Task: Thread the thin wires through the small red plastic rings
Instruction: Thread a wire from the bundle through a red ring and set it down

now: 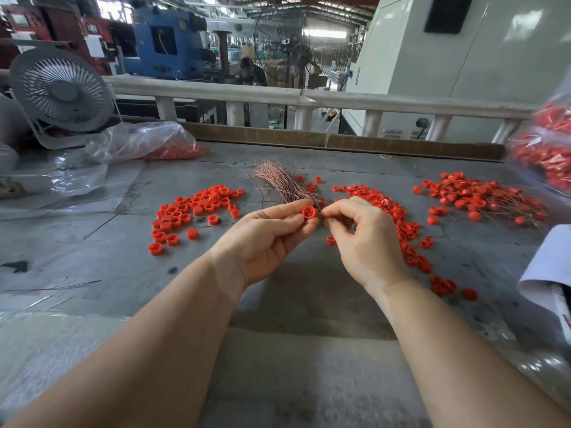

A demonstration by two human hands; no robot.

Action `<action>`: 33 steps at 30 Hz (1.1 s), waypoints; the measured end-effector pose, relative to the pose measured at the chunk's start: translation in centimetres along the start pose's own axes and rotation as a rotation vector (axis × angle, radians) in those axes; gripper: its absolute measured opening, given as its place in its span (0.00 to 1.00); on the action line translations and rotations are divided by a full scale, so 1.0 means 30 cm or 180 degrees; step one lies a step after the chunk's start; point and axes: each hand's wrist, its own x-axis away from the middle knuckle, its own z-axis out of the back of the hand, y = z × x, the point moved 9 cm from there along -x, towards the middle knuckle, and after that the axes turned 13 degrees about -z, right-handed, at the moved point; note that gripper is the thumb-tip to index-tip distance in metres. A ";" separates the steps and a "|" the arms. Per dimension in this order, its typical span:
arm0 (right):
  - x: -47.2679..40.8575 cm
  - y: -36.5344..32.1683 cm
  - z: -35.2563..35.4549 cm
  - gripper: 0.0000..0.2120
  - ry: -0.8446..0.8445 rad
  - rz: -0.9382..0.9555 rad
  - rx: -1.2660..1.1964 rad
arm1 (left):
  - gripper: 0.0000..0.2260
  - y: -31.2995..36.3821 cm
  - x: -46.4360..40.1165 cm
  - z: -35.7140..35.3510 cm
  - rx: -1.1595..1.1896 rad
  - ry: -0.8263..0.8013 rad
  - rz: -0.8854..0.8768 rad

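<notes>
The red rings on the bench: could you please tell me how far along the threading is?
Done: the far-right pile already has wires through its rings. In hand: the left hand pinches one ring while the right hand pinches at it, seemingly feeding a wire. Left: the loose rings on the left, a middle heap, and the wire bundle.

White desk fan (60, 91) behind crumpled plastic sheet (71, 180).

Bright daylight from hall behind; wide-angle bending, blur at right edge
</notes>
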 end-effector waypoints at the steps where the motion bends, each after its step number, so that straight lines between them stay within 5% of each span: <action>1: 0.000 0.000 0.000 0.05 -0.0002 -0.0002 -0.0016 | 0.14 0.000 0.000 -0.001 0.0000 -0.0006 -0.0003; 33: 0.006 -0.003 -0.040 0.07 -0.0373 -0.0036 0.0093 | 0.11 -0.013 0.003 -0.025 0.0553 -0.0069 0.0084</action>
